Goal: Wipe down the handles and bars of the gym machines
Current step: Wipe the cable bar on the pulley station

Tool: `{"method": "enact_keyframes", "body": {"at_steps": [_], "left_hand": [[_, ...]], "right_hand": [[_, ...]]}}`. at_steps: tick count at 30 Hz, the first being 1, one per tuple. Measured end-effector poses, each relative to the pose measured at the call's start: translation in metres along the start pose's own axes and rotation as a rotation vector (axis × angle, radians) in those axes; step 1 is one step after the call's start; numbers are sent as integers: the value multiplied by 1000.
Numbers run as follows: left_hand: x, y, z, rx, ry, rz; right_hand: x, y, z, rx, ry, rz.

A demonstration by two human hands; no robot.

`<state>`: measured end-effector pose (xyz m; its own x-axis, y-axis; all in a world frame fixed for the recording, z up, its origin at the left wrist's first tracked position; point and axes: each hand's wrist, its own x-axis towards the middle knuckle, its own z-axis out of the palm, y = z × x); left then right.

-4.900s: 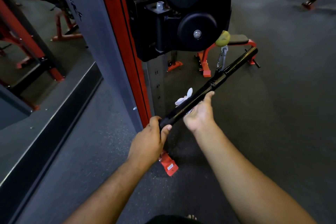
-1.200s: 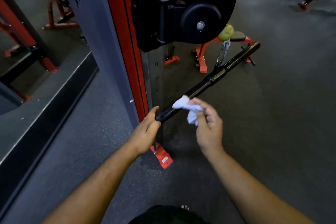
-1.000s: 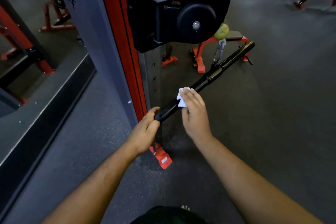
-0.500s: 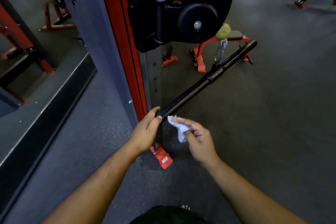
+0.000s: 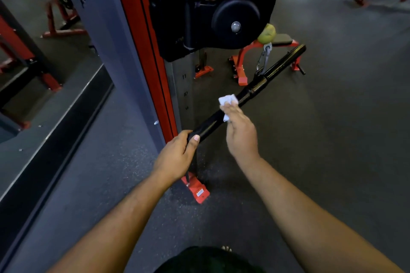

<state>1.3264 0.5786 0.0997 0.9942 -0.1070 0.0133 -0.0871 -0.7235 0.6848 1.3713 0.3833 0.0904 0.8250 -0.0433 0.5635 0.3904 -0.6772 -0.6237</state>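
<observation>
Your right hand (image 5: 240, 137) has come back up from near the bar's (image 5: 224, 115) low end and now presses the white wipe (image 5: 227, 101) on its middle with fairly straight fingers, so another pass is underway. Your left hand (image 5: 177, 157) grips the near end. The carabiner (image 5: 263, 62) blocks the far half, beside the pulley housing (image 5: 235, 20)

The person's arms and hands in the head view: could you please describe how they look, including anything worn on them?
Both forearms are bare, with no sleeves in view. The left hand and right hand wear no gloves, and no rings, watch or wristbands show. The left thumbnail is short and pale.
</observation>
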Motion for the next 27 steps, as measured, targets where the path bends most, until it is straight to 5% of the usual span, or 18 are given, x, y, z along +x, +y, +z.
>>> {"method": "enact_keyframes", "body": {"at_steps": [6,11,17,23,27], "left_hand": [[2,-4,0,-28,10,5],[1,-1,-5,86,33,33],[3,6,-8,239,44,23],[6,0,-8,304,30,8],[7,1,-9,301,21,8]], "right_hand": [[-69,-42,0,367,-186,-60],[-4,4,-27,147,190,123],[11,15,-3,3,24,74],[-58,-31,12,402,-161,-68],[-20,0,-13,389,236,230]]}}
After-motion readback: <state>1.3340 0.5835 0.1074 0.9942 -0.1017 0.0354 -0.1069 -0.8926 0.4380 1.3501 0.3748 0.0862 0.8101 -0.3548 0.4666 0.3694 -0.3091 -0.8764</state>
